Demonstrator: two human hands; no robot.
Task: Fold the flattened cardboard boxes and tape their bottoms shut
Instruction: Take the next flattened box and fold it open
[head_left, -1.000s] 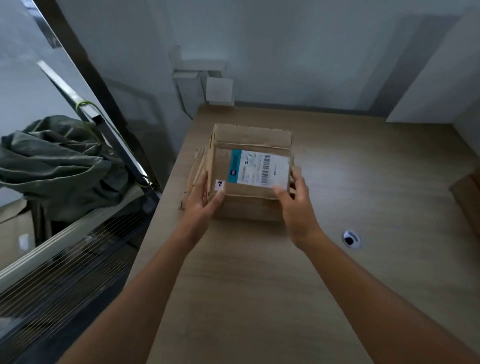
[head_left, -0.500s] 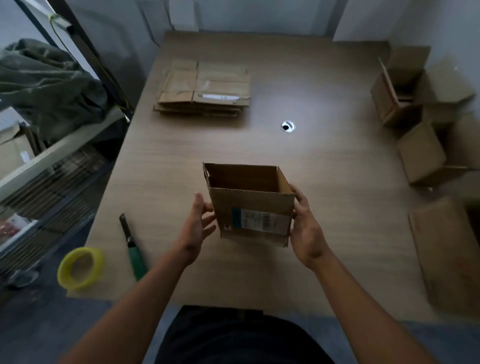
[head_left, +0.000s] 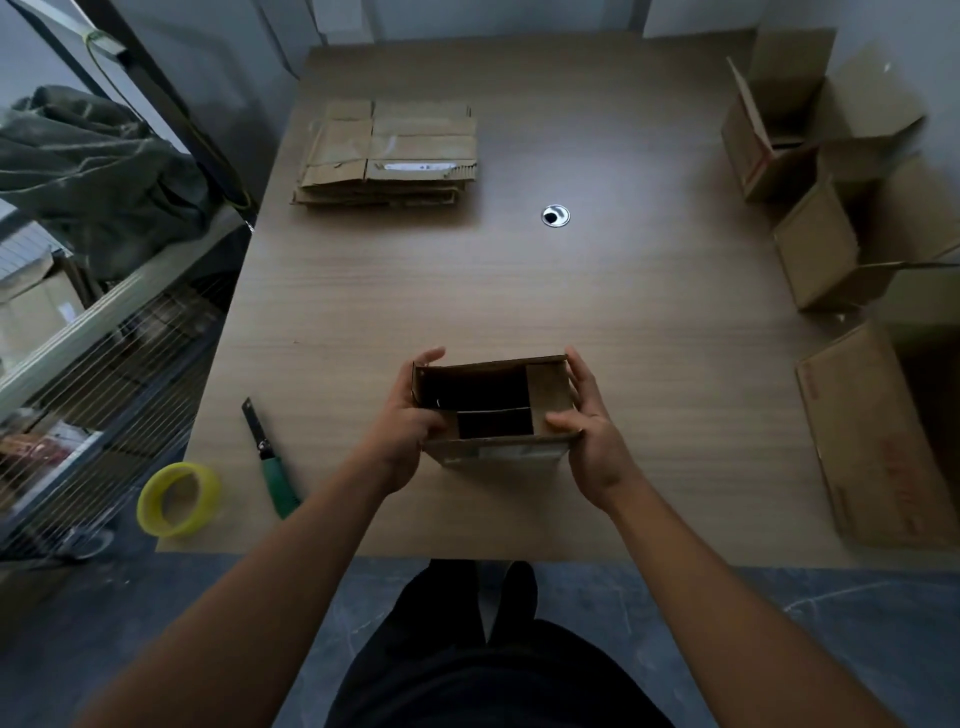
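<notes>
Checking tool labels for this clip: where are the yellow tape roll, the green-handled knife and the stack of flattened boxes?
yellow tape roll (head_left: 166, 526), head view, on its outer band.
green-handled knife (head_left: 279, 479), head view, on the handle.
stack of flattened boxes (head_left: 389, 150), head view, on the top sheet.

Between the left hand and the right hand, the box is too dark inside to show its depth. The label on its near face is blurred past reading, and whether its underside touches the bench cannot be told. Well to the right of the right hand, the standing boxes and the carton with illegible red print run off the picture's right edge, and far beyond the left hand the strip on the flat stack bears print too small to read.
</notes>
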